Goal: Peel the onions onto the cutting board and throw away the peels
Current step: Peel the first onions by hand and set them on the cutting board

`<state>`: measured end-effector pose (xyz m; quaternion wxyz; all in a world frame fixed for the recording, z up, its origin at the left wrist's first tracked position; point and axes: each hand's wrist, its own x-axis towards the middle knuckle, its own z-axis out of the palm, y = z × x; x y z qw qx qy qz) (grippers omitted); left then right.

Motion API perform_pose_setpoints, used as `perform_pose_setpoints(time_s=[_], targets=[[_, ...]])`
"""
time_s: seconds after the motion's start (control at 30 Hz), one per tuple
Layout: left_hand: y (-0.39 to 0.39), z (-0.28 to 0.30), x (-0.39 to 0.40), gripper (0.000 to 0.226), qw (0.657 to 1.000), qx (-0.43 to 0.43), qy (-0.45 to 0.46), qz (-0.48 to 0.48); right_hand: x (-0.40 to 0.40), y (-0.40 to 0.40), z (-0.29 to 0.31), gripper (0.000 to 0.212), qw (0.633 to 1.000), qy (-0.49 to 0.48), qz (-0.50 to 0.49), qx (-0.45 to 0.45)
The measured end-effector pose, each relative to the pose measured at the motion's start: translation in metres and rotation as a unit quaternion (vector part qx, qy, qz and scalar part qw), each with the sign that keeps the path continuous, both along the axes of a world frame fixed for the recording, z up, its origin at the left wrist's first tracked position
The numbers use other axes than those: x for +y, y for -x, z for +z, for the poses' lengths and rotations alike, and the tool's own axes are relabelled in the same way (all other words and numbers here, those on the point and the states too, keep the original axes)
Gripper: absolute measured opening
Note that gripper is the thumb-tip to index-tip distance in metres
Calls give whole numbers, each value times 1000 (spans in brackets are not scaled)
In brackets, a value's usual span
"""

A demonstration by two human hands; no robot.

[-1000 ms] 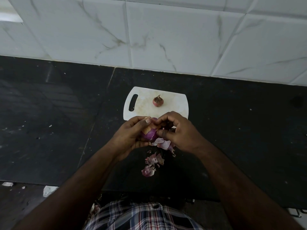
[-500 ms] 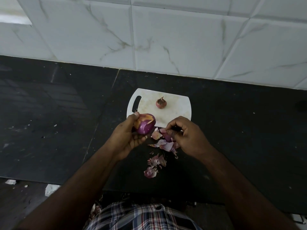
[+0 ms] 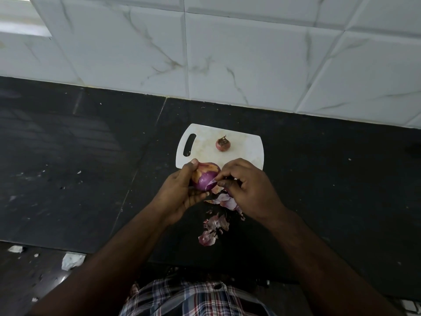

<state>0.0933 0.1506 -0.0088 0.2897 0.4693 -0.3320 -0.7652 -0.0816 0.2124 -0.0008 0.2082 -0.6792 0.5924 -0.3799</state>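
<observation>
Item: large onion (image 3: 205, 179), purple, part-peeled, with yellowish patches of dry skin on its upper side. Held above the near edge of the cutting board, off the counter.

Item: left hand (image 3: 182, 197). Fingers curled under the large onion, thumb laid over its top; clamped on it.

Item: right hand (image 3: 246, 190). Thumb and forefinger pinched together on a pale strip of skin (image 3: 211, 183) that lifts from the large onion's right side; the other fingers are curled in.

Item: cutting board (image 3: 246, 147), white, with a slot handle at its left end. Lies flat on the counter, near the wall.

Item: small onion (image 3: 223, 144), unpeeled, reddish-brown, with a dry tuft pointing up. Sits alone near the middle of the cutting board, well apart from both hands.

Item: peels (image 3: 214, 224), pink and purple scraps. Scattered on the counter just in front of the cutting board, below and between the hands, trailing towards the person.

Item: counter (image 3: 91, 167), black stone, flecked with pale specks.

Item: wall (image 3: 227, 53), white tiles with grey veining.

Item: shirt (image 3: 193, 299), checked, at the bottom edge of view.
</observation>
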Motion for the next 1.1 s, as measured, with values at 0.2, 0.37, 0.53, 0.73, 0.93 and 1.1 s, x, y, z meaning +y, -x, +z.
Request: perform_pose_setpoints(time_s=[0.2,0.37,0.53,0.73,0.93,1.1], targets=[[-6,-4,-8,56,996,14,-69,48,7,9,-10,17,1000,-10,7,4],[-8,-3,-8,54,995,30,-90,-12,9,8,-13,8,991,-74,-67,-92],[-4,-4,-3,51,995,48,-68,-60,2,-4,-3,17,953,-148,-113,-237],[0,-8,-2,61,997,34,-26,-63,-3,-11,-12,16,963,-118,-157,-186],[6,-17,0,55,995,73,-51,-42,-7,-13,-18,18,956,-102,-187,-204],[10,-26,0,52,986,135,-91,-36,-10,-16,-17,16,947,-101,-208,-221]])
